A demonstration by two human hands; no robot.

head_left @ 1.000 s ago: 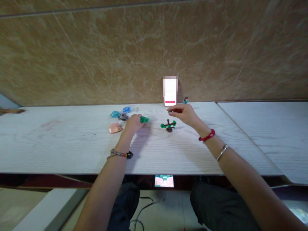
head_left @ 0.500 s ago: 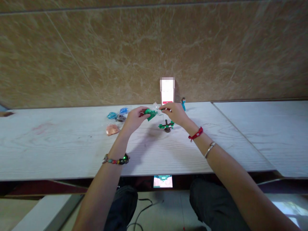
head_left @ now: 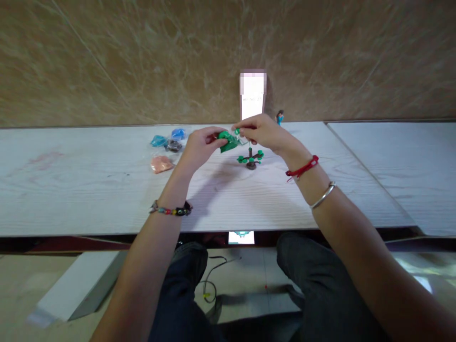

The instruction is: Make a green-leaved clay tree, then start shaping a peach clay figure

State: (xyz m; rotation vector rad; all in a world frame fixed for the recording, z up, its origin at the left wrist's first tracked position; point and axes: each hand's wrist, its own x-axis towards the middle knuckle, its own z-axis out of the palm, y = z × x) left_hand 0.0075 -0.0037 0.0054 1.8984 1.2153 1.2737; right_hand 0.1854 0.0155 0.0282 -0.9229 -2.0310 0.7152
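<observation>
My left hand is closed on a small clear plastic bag of green pieces, held above the tabletop. At the mouth of the bag, my right hand pinches a small green piece. Whether that piece is fully out of the plastic, I cannot tell. Just below my right hand, a small brown toy tree with green leaf pieces stands upright on the table.
Bags of orange pieces, teal pieces, blue pieces and dark pieces lie to the left. A lit phone leans on the wall, with a small figure beside it. The white table's front edge is near my knees.
The view has tilted down, so everything sits higher. My right hand has closed in on the bag's mouth, and a green piece now shows at its fingertips.
</observation>
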